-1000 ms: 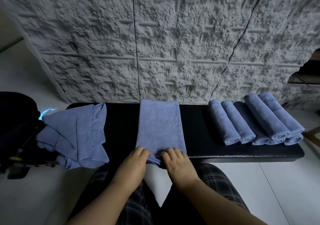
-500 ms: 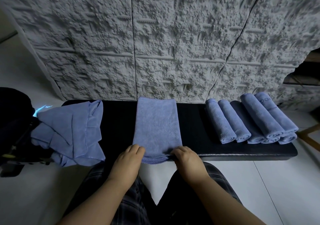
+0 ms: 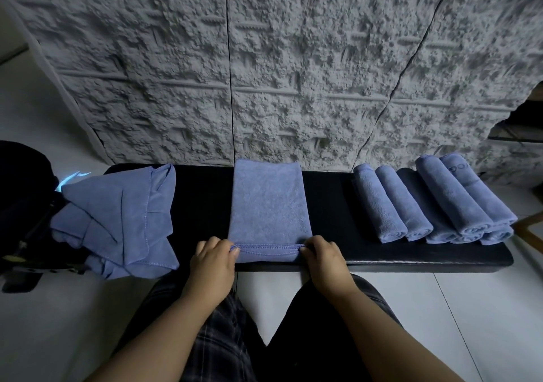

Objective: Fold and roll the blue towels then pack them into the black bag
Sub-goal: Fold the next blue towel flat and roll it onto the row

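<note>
A folded blue towel [image 3: 269, 202] lies lengthwise across the middle of the black bench [image 3: 338, 208]. Its near end is turned up into a short roll along the front edge. My left hand [image 3: 213, 259] pinches the left end of that roll and my right hand [image 3: 324, 259] pinches the right end. Several rolled blue towels [image 3: 435, 202] lie side by side and stacked on the bench's right part. A loose pile of unfolded blue towels [image 3: 117, 220] hangs over the bench's left end. The black bag [image 3: 20, 193] sits on the floor at far left, partly cut off.
A rough grey textured wall [image 3: 293, 73] rises right behind the bench. White tiled floor [image 3: 440, 308] surrounds the bench. My legs in dark plaid shorts [image 3: 223, 337] are in front of it. A wooden piece [image 3: 529, 229] shows at the right edge.
My hands have moved apart from the middle of the towel's near edge to its two corners, and that edge has been turned up into a short roll.
</note>
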The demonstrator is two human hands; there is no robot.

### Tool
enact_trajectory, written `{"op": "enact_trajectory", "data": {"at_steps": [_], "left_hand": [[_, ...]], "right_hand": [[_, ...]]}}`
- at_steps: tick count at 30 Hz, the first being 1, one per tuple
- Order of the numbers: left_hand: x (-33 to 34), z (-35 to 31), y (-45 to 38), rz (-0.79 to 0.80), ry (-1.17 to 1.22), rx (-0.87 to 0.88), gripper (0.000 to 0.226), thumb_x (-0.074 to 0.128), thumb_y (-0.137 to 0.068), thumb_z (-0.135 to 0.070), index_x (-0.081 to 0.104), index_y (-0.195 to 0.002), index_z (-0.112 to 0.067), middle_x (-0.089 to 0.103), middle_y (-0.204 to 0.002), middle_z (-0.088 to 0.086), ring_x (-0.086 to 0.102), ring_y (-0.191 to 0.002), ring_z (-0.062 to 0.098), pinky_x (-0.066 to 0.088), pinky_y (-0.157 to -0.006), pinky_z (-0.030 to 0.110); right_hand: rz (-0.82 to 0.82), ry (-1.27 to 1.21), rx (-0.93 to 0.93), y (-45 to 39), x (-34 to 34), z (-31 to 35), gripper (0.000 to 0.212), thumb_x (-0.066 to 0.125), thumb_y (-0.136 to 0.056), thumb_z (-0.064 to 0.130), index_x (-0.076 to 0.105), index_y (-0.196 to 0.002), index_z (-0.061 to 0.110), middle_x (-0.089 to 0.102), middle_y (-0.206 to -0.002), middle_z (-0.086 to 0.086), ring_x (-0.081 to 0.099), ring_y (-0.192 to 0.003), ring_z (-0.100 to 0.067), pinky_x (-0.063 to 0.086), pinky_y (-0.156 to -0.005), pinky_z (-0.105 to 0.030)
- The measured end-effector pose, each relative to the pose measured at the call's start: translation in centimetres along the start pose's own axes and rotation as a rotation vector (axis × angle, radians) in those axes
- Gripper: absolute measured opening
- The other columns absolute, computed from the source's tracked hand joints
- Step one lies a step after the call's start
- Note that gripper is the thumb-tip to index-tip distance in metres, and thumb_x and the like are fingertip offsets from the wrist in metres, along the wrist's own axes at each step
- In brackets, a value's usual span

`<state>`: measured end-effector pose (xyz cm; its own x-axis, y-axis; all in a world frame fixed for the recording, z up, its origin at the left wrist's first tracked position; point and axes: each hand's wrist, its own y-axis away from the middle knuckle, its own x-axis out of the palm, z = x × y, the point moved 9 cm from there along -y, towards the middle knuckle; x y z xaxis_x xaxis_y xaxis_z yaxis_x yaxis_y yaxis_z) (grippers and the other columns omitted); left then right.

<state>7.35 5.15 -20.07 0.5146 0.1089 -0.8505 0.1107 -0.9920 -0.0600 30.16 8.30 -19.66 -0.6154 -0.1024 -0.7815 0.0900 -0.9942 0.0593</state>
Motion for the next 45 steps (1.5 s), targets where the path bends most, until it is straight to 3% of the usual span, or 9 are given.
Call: {"op": "enact_trajectory", "data": {"at_steps": [3,8,11,14,19,21,25,34,45], "left_hand": [[-0.3,-0.4,-0.1,-0.027,0.036,0.003,0.014,0.05,-0.094,-0.018,0.053,-0.082,-0.01,0.055,-0.084,0.006,0.04,-0.079,0.021,0.034,-0.07,0.033],[-1.8,-1.5,0.0,-0.129,-0.016,0.055,0.024,0.068,-0.079,-0.008,0.046,-0.077,-0.015,0.05,-0.077,0.001,0.047,-0.074,0.024,0.044,-0.061,0.038],[-1.9,-2.7,0.2,-0.148,-0.143,0.189,0.037,0.073,-0.059,0.007,0.049,-0.071,-0.019,0.048,-0.076,-0.003,0.043,-0.072,0.019,0.042,-0.057,0.032],[-1.0,-3.5,0.3,-0.106,-0.188,0.273,0.045,0.071,-0.047,0.012,0.055,-0.071,-0.022,0.05,-0.075,-0.007,0.037,-0.076,0.014,0.045,-0.059,0.031],[-0.6,-3.2,0.7,-0.116,-0.14,0.269,0.017,0.056,-0.067,-0.013,0.054,-0.081,-0.022,0.053,-0.085,-0.007,0.046,-0.082,0.013,0.051,-0.062,0.032],[-0.2,-2.9,0.8,-0.069,-0.096,0.262,0.032,0.073,-0.064,-0.015,0.051,-0.087,-0.021,0.053,-0.089,-0.004,0.053,-0.082,0.018,0.049,-0.066,0.032],[0.3,-1.7,0.3,-0.024,-0.013,0.193,0.044,0.083,-0.064,-0.011,0.052,-0.094,-0.018,0.051,-0.093,-0.001,0.054,-0.083,0.021,0.044,-0.068,0.03],[0.3,-0.4,-0.6,-0.007,0.099,0.116,0.019,0.063,-0.086,-0.005,0.06,-0.105,-0.006,0.049,-0.106,0.007,0.05,-0.097,0.025,0.04,-0.083,0.032],[0.5,-0.1,-1.1,0.019,0.107,0.056,0.021,0.054,-0.092,-0.011,0.06,-0.109,-0.001,0.054,-0.104,0.011,0.05,-0.095,0.029,0.037,-0.082,0.031]], "right_hand": [[-0.019,0.006,0.014,0.0,-0.1,0.2,0.018,0.05,-0.097,0.03,0.057,-0.1,0.014,0.042,-0.076,0.017,0.043,-0.09,-0.016,0.035,-0.075,-0.029],[-0.166,0.196,-0.063,0.0,-1.2,1.0,0.016,0.063,-0.088,0.027,0.057,-0.09,0.012,0.057,-0.089,-0.002,0.049,-0.085,-0.025,0.04,-0.068,-0.035],[-0.255,0.434,-0.239,0.4,-1.3,3.1,0.027,0.077,-0.063,0.011,0.054,-0.076,0.013,0.052,-0.078,-0.005,0.045,-0.071,-0.025,0.035,-0.054,-0.032],[-0.196,0.392,-0.361,0.8,-0.1,4.1,0.038,0.073,-0.05,-0.013,0.054,-0.07,0.012,0.049,-0.072,-0.003,0.047,-0.062,-0.022,0.032,-0.048,-0.027],[-0.177,0.281,-0.35,0.6,0.4,3.0,0.028,0.065,-0.06,-0.013,0.057,-0.075,0.009,0.051,-0.078,-0.005,0.05,-0.064,-0.022,0.048,-0.049,-0.033],[-0.175,0.278,-0.357,0.9,0.3,3.0,0.012,0.053,-0.07,0.002,0.058,-0.079,0.009,0.053,-0.081,-0.004,0.05,-0.068,-0.022,0.049,-0.056,-0.031],[-0.143,0.281,-0.362,1.2,0.5,2.7,0.023,0.048,-0.071,0.025,0.058,-0.086,0.012,0.055,-0.087,-0.002,0.048,-0.074,-0.019,0.044,-0.063,-0.027],[-0.169,0.242,-0.302,0.8,0.4,1.8,0.035,0.071,-0.073,0.003,0.057,-0.1,0.019,0.059,-0.098,-0.001,0.052,-0.079,-0.024,0.048,-0.063,-0.034],[-0.078,0.121,-0.178,0.0,-0.1,0.7,0.024,0.042,-0.095,0.016,0.061,-0.11,0.011,0.06,-0.099,-0.005,0.054,-0.089,-0.027,0.046,-0.079,-0.042]]}}
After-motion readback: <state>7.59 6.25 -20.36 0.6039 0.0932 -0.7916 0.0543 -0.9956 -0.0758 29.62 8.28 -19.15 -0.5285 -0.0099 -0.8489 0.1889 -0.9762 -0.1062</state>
